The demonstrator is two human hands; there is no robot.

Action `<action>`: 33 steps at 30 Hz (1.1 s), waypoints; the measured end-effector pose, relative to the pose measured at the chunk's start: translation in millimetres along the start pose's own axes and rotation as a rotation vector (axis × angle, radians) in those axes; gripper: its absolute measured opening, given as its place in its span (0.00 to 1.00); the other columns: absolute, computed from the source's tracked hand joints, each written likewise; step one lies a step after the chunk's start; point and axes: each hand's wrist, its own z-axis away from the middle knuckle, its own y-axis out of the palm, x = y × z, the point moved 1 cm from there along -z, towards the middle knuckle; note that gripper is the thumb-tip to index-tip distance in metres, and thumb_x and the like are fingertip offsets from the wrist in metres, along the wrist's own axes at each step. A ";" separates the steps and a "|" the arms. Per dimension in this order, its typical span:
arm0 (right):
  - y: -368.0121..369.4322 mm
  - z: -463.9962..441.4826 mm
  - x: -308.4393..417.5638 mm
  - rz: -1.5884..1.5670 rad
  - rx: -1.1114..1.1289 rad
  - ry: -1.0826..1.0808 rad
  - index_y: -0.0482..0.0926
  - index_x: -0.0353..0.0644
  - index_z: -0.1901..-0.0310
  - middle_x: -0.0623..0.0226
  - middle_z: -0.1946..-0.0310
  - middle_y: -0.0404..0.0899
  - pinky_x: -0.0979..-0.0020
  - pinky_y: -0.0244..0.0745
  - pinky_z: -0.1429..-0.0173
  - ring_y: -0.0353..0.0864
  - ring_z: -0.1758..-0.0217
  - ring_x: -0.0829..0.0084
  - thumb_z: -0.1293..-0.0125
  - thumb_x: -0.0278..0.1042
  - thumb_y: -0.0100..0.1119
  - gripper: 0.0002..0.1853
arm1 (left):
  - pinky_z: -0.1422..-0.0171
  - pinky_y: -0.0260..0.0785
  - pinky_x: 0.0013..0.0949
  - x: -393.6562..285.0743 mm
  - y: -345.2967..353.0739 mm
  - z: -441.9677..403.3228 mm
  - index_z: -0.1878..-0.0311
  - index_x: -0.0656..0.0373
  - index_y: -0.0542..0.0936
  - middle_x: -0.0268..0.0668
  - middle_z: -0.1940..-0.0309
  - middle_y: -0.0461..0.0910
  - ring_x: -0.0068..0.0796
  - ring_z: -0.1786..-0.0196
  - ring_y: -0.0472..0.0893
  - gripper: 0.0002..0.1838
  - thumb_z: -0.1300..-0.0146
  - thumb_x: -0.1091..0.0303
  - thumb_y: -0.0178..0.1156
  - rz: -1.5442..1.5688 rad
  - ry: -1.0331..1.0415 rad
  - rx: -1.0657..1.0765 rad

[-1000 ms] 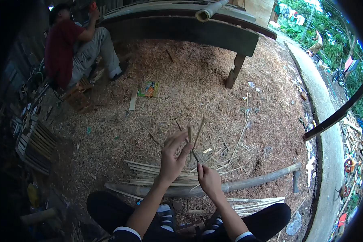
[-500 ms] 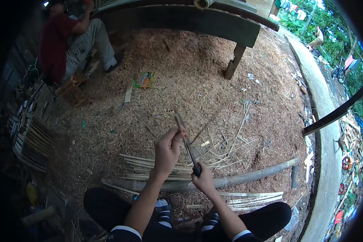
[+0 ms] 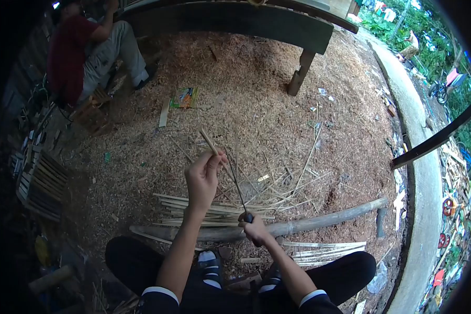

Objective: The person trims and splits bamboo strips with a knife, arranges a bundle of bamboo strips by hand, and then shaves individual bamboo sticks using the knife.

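Observation:
Pinched between the thumb and fingers of my left hand (image 3: 201,180) is a thin bamboo strip (image 3: 208,141), its upper end pointing away and to the left. My right hand (image 3: 256,231) is closed around the black handle of a knife (image 3: 238,187). The narrow blade runs up from that hand to beside the strip, just right of my left fingers; whether it touches the strip I cannot tell. Below my hands, split bamboo strips (image 3: 167,203) lie across a long bamboo pole (image 3: 319,223) on the ground. More pale strips (image 3: 332,252) lie on the pole's near side.
Wood shavings cover the ground, with thin offcuts (image 3: 309,162) scattered ahead. A wooden bench (image 3: 235,22) spans the back. At the far left sits a person (image 3: 70,57) near a wooden crate (image 3: 91,118). A slatted piece (image 3: 42,183) lies left; a concrete kerb (image 3: 426,199) runs along the right.
Both hands have shifted a little to the left. The bamboo strip leans farther left and stands apart from the blade, and the knife has drawn back toward me.

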 end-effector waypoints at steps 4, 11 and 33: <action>-11.9 -1.1 2.6 0.390 -0.264 -0.022 0.79 0.40 0.51 0.47 0.68 0.83 0.52 0.77 0.52 0.84 0.59 0.47 0.43 0.33 0.61 0.17 | 0.54 0.80 0.29 0.7 3.2 9.3 0.54 0.63 0.83 0.35 0.66 0.85 0.22 0.61 0.85 0.12 0.25 0.63 0.56 0.037 0.076 -0.015; -4.6 3.6 -20.6 -0.541 0.290 0.370 0.81 0.45 0.52 0.71 0.79 0.75 0.73 0.65 0.79 0.69 0.84 0.76 0.37 0.35 0.64 0.13 | 0.59 0.78 0.28 -2.7 6.1 9.1 0.55 0.63 0.83 0.35 0.67 0.86 0.21 0.64 0.84 0.13 0.25 0.63 0.56 0.033 0.062 -0.022; 1.5 -12.1 -93.8 -0.128 0.050 0.244 0.78 0.38 0.64 0.64 0.81 0.75 0.67 0.66 0.82 0.71 0.86 0.73 0.42 0.36 0.66 0.11 | 0.53 0.80 0.30 13.8 -8.2 15.9 0.52 0.62 0.78 0.36 0.65 0.82 0.25 0.59 0.85 0.12 0.21 0.64 0.49 0.079 0.079 -0.012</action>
